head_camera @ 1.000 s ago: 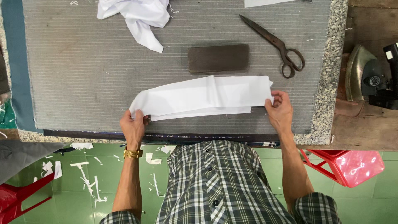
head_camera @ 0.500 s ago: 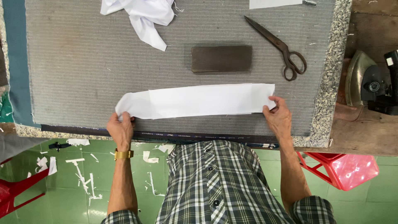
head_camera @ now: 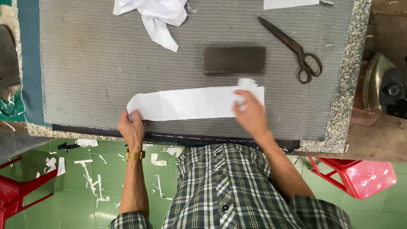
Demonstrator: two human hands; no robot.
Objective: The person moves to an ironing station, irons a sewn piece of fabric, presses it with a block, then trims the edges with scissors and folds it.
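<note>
Down at the near edge of the grey ribbed mat, the left hand pinches one end of a long white fabric strip; the right hand grips its folded-up far end. Beyond lie a dark rectangular block, metal scissors and crumpled white cloth.

A dark rectangular block lay flat on the grey ribbed work surface, with a pair of dark scissors to its right, blades pointing up and left. A crumpled white cloth sat at the top edge. An iron rested on the wooden side table. Below, white scraps littered the green tiled floor, near a pink plastic stool.
</note>
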